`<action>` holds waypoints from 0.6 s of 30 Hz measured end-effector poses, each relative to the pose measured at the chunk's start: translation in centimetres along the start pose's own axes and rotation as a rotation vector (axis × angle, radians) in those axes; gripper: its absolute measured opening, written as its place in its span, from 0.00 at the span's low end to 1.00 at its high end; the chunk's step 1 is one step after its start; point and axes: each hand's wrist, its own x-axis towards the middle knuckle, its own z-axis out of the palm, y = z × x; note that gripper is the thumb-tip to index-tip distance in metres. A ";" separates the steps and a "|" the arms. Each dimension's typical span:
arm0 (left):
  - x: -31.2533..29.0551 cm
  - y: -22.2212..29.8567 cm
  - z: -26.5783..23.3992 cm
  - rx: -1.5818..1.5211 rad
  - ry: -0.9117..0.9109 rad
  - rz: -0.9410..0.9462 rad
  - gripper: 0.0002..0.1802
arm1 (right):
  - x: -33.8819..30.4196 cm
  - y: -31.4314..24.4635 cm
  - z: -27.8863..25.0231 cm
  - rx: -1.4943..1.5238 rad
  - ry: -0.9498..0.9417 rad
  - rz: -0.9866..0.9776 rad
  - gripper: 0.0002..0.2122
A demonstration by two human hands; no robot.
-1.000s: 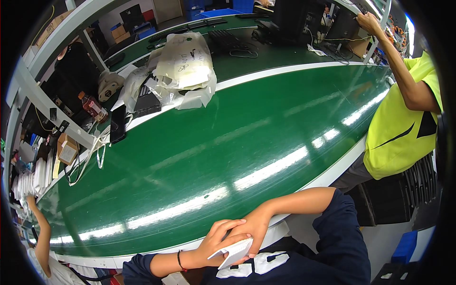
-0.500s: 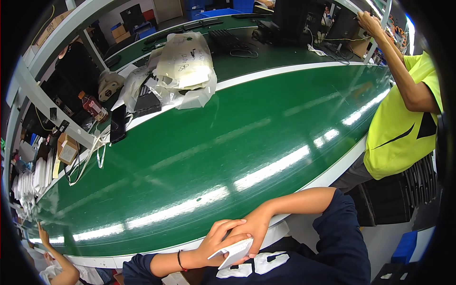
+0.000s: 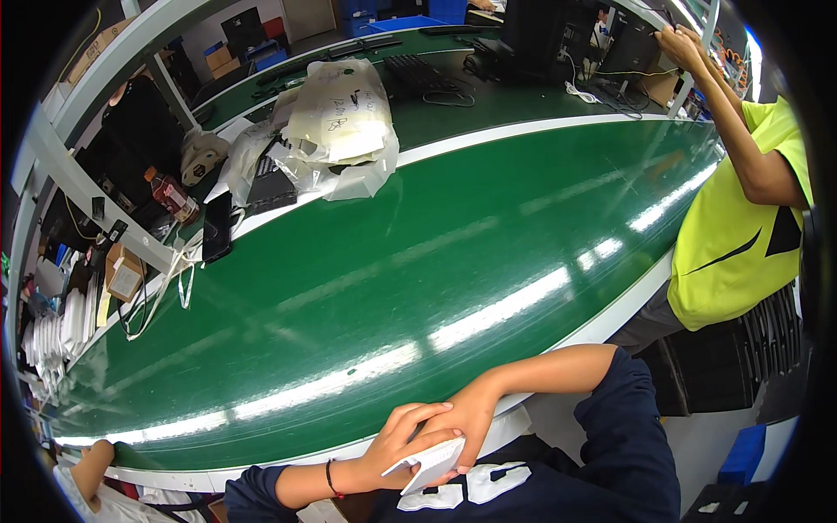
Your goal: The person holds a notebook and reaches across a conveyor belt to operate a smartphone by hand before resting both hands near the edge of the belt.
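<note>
My left hand (image 3: 394, 446), with a dark band at its wrist, is closed round a white folded card or thin packet (image 3: 434, 462); its exact kind I cannot make out. Crossing in from the right, my right hand (image 3: 469, 417) lies over the left fingers and grips the same white thing. Both hands are held low, close to my dark blue top, at the near edge of a long green belt surface (image 3: 366, 305). The fingers overlap and hide part of the white thing.
Beyond the belt lie plastic-wrapped packages (image 3: 340, 113), a black phone (image 3: 216, 227), a bottle (image 3: 172, 196) and keyboards (image 3: 418, 74). White packets (image 3: 57, 344) stand at far left. A person in a yellow shirt (image 3: 741, 235) is at right; another person's arm (image 3: 91, 471) reaches in lower left.
My hands and the white thing stay in place. A small speck on the green belt has shifted left. The other person's arm at lower left has drawn down and bent.
</note>
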 end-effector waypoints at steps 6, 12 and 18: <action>-0.1 -0.2 0.0 0.019 -0.007 0.012 0.28 | -0.2 0.2 0.1 -0.020 0.031 -0.001 0.13; 0.2 0.2 -0.1 -0.001 0.004 -0.003 0.28 | -0.2 0.2 0.1 -0.037 0.041 -0.004 0.12; 0.1 0.1 -0.1 0.008 -0.010 -0.004 0.27 | -0.2 -0.1 0.1 -0.026 0.027 -0.004 0.12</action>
